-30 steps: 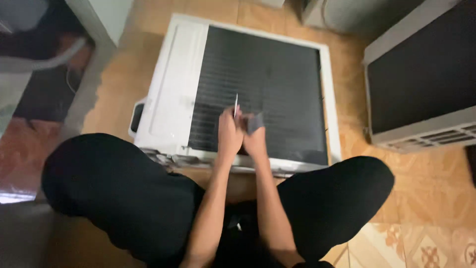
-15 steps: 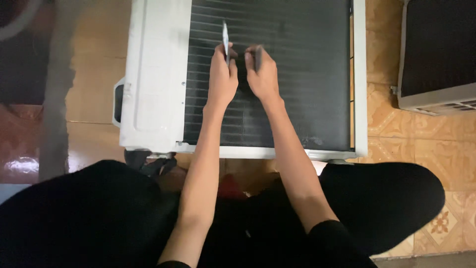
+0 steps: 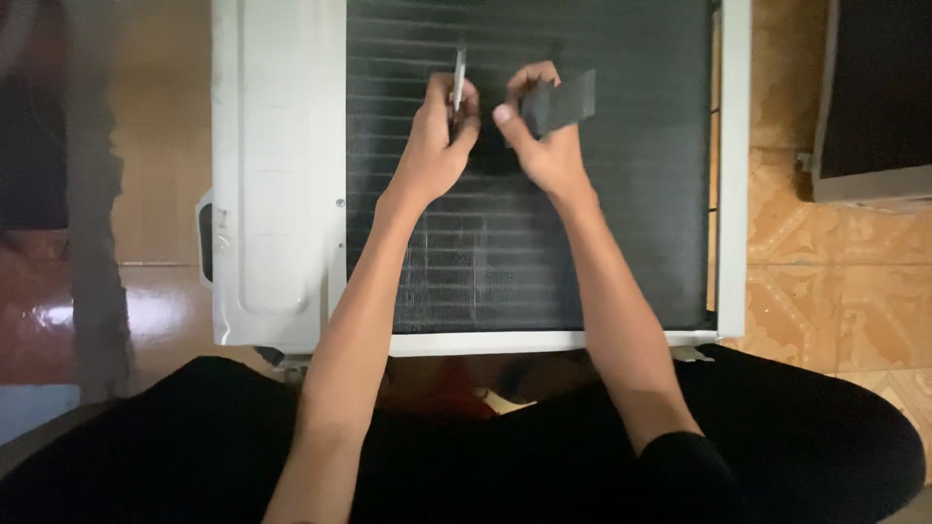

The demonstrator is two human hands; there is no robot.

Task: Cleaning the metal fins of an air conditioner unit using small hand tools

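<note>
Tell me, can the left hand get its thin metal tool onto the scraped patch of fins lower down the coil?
Probably yes. The left hand holds the thin metal tool above the fin coil, and the pale scraped patch lies bare beside its forearm, nothing covering it.

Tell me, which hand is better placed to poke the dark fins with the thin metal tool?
Probably the left hand: its fingers already hold the thin metal tool over the fins. The right hand holds a dark flat piece.
</note>
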